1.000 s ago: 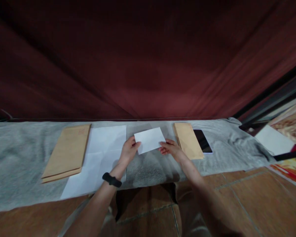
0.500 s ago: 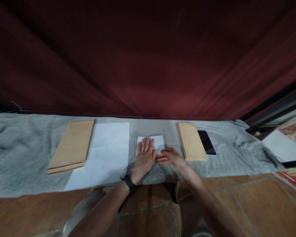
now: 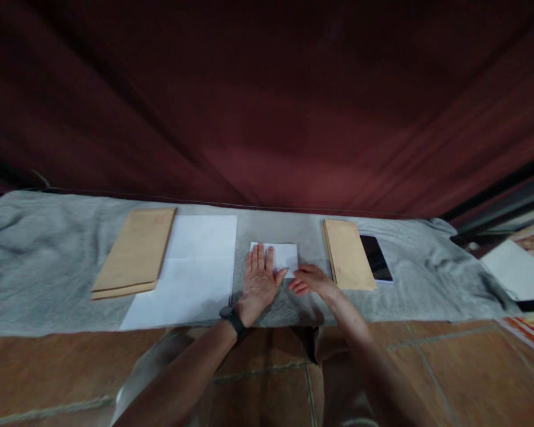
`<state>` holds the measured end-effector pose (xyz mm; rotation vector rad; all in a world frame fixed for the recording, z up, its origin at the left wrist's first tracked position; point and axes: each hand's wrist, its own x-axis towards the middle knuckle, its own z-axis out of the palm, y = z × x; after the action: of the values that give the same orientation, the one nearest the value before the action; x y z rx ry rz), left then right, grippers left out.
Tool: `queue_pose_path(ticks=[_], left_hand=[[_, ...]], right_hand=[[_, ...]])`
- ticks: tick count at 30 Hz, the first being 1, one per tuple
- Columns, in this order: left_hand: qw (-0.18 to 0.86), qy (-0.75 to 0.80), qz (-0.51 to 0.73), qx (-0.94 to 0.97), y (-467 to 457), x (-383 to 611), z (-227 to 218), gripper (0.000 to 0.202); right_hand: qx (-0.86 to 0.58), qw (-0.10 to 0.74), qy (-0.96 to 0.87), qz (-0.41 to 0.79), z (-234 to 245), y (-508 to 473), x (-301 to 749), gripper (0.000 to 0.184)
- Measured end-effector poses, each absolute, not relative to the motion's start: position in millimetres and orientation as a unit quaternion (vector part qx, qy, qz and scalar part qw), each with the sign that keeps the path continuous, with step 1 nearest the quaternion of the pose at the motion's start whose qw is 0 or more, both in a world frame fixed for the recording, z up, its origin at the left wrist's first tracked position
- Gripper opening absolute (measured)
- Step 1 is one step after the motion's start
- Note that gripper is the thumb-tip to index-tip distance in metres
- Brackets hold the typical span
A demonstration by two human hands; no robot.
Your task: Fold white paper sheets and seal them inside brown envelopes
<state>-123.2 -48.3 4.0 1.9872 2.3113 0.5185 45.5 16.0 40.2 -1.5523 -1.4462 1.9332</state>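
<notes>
Left hand [image 3: 258, 277] lay spread flat, pinning the small folded white paper sheet [image 3: 286, 255]; right hand [image 3: 310, 280], fingers together, pressed its near edge.

I see a plain white folded paper [image 3: 282, 256] at mid-cloth and plain white sheets [image 3: 196, 264] beside it. Tan left envelopes [image 3: 136, 252] and tan right envelopes [image 3: 347, 254] flank them. The black-screened phone [image 3: 375, 257] lies on mottled grey cloth [image 3: 48, 261], with a dark maroon curtain [image 3: 267, 118] behind.
</notes>
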Motion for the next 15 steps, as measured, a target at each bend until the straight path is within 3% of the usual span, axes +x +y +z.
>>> queue_pose_path(ticks=[2, 5, 8, 11, 15], left_hand=[[0.028, 0.751, 0.161, 0.64, -48.1, -122.2, 5.2, 0.078], [0.034, 0.755, 0.151, 0.637, -47.4, -120.8, 5.8, 0.078], [0.041, 0.749, 0.153, 0.643, -47.1, -120.9, 3.9, 0.073], [0.049, 0.739, 0.155, 0.654, -46.5, -123.1, -0.5, 0.066], [0.065, 0.734, 0.153, 0.659, -45.9, -129.7, -6.1, 0.062]], right_hand=[[-0.575, 0.17, -0.561, 0.57, 42.3, 17.7, 46.1, 0.021], [-0.572, 0.286, -0.648, 0.414, 46.0, 17.9, 37.7, 0.015], [-0.485, 0.344, -0.692, 0.41, 42.4, 13.9, 14.7, 0.03], [-0.437, 0.32, -0.72, 0.434, 29.9, 8.5, -10.3, 0.045], [-0.417, 0.26, -0.808, 0.324, 13.2, 4.8, -24.5, 0.051]])
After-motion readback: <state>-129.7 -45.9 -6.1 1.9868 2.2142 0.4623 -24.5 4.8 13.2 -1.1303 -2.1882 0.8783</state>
